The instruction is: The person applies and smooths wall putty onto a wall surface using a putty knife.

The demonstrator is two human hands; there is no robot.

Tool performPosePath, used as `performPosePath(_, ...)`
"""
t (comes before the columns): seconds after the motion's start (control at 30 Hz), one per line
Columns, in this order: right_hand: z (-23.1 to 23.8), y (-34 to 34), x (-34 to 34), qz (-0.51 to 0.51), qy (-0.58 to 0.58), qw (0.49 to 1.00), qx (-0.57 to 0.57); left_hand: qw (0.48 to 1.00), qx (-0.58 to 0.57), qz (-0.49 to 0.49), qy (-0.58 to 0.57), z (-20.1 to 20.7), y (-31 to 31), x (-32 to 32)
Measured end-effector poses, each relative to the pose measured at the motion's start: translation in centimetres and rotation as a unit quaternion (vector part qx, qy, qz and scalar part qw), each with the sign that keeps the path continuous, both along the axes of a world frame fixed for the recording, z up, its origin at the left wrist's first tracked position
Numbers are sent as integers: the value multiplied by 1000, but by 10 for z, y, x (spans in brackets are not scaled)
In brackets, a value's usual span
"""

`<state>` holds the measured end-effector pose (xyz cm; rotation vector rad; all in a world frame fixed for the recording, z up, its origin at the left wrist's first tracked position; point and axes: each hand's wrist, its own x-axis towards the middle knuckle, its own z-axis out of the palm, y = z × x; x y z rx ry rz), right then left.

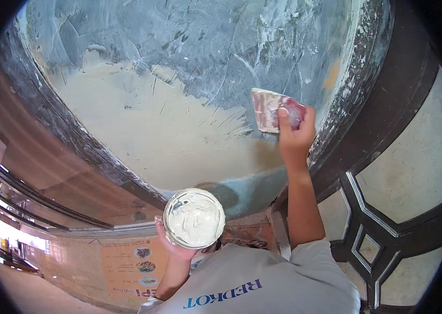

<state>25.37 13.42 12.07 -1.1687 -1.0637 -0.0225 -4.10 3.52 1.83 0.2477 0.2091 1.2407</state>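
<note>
My left hand [175,248] is wrapped round the side of a round, clear-walled tub [166,215] held near my chest. Thick cream-white putty [196,217] fills it, its surface swirled. Higher up and to the right, my right hand [298,137] grips a flat reddish putty scraper [267,110], the thumb pressed on its face. Putty is smeared over the scraper's blade, which is over the blue-grey panel [205,47]. A broad layer of cream putty [137,118] coats the lower left and middle of that panel. Whether the blade touches the surface, I cannot tell.
Dark, paint-flecked frame edges [370,57] border the panel on both sides. At right stands a dark grille [367,206] with pale panes. A printed orange poster [127,267] is at lower left, below a brown glossy surface [69,172].
</note>
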Motion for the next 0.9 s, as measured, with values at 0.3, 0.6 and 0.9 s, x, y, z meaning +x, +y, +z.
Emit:
performPosePath(0.3, -22, 1, -5, -89, -271, 958, -28, 996, 17, -48, -76, 5, 2, 4)
performPosePath(0.6, -59, 0, -18, -9, -297, 954, -32, 997, 20, -67, -15, 4, 8, -2)
performPosePath(0.9, -58, -13, 6, -117, 114, 986, 20, 996, 13, -30, 87, -9, 10, -27)
